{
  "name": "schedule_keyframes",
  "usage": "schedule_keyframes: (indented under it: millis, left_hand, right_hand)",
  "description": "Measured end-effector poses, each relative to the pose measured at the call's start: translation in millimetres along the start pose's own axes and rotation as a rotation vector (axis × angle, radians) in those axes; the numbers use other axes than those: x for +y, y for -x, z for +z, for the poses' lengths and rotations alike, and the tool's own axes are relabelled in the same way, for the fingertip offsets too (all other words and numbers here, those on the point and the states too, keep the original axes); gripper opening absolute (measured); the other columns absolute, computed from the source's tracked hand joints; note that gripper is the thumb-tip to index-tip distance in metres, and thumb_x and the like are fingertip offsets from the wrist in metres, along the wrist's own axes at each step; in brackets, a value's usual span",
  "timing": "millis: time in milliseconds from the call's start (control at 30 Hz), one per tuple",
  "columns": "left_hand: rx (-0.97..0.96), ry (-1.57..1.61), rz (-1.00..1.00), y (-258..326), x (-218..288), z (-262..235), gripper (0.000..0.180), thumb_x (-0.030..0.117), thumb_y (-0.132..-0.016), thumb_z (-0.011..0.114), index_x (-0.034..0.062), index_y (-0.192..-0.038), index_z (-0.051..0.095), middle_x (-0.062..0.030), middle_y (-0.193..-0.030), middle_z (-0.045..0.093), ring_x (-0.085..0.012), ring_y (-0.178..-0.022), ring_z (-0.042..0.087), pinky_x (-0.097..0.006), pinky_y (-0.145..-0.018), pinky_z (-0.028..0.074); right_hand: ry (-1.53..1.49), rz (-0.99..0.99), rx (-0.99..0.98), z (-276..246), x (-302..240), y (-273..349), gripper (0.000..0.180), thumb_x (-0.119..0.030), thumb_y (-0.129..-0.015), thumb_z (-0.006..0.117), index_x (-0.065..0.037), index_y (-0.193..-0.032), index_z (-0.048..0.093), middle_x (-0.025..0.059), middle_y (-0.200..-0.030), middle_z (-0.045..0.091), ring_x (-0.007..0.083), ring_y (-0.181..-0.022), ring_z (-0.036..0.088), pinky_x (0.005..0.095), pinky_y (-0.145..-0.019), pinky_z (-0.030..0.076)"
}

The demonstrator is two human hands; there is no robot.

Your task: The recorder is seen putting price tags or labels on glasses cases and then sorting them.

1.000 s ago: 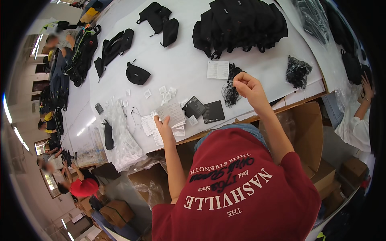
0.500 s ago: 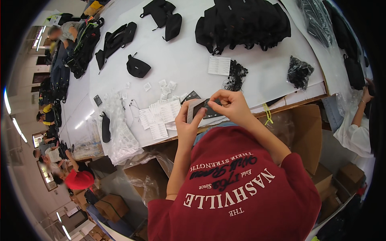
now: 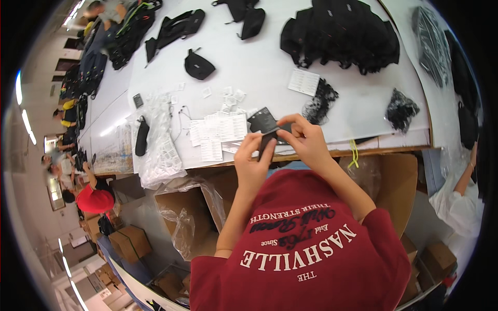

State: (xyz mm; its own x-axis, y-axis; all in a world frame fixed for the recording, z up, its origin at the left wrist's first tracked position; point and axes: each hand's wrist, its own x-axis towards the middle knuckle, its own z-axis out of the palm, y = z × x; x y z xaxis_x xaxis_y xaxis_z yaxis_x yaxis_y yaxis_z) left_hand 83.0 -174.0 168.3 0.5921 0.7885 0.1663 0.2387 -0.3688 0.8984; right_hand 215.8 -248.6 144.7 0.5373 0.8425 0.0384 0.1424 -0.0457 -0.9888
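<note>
Both hands meet at the near edge of the white table (image 3: 270,67), just above the red shirt (image 3: 306,243). The left hand (image 3: 253,160) and the right hand (image 3: 307,139) each pinch a small black card (image 3: 268,138) between fingers and thumb, so the card is held in the air between them, over the table edge; its exact shape is hard to make out at this size. Directly behind it a second black card (image 3: 261,119) lies flat on the table. Left of that lie white paper slips (image 3: 220,129), then clear plastic bags (image 3: 158,150). A black pouch (image 3: 199,66) sits farther back, and a heap of black bags (image 3: 340,33) at the far right. An open cardboard box (image 3: 187,207) stands below the table.
</note>
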Motion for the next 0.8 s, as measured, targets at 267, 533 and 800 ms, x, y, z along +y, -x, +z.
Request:
schedule_keyframes:
  millis: [267,533,800]
  left_hand:
    - [-0.393,0.727,-0.5,1,-35,-21,0.035,0.029,-0.099,0.039,0.0013,-0.1,0.062,-0.0024,-0.085,0.059,-0.0095,-0.076,0.055,-0.023,-0.068,0.043]
    - [-0.423,0.681,-0.456,-15,-72,-33,0.011,0.017,-0.093,0.055,0.0061,-0.09,0.054,0.0052,-0.08,0.052,-0.0012,-0.074,0.047,-0.017,-0.064,0.037]
    - [-0.074,0.678,-0.408,-56,-93,-68,0.013,0.017,-0.092,0.054,0.0036,-0.089,0.055,-0.0014,-0.078,0.057,-0.0068,-0.062,0.051,-0.021,-0.058,0.041]
  right_hand:
    - [0.031,-0.025,-0.015,0,0,5,0.006,-0.005,-0.08,0.065,-0.002,-0.081,0.06,0.0008,-0.05,0.037,0.0056,-0.048,0.029,0.0246,-0.043,0.024]
    - [0.031,-0.001,-0.252,27,12,-13,0.009,-0.011,-0.083,0.065,-0.004,-0.083,0.06,-0.0027,-0.051,0.035,0.0049,-0.049,0.028,0.0241,-0.045,0.022]
    - [-0.437,0.396,-0.544,70,18,-55,0.015,-0.018,-0.092,0.054,-0.005,-0.086,0.053,-0.0064,-0.059,0.044,0.0008,-0.049,0.035,0.0184,-0.044,0.024]
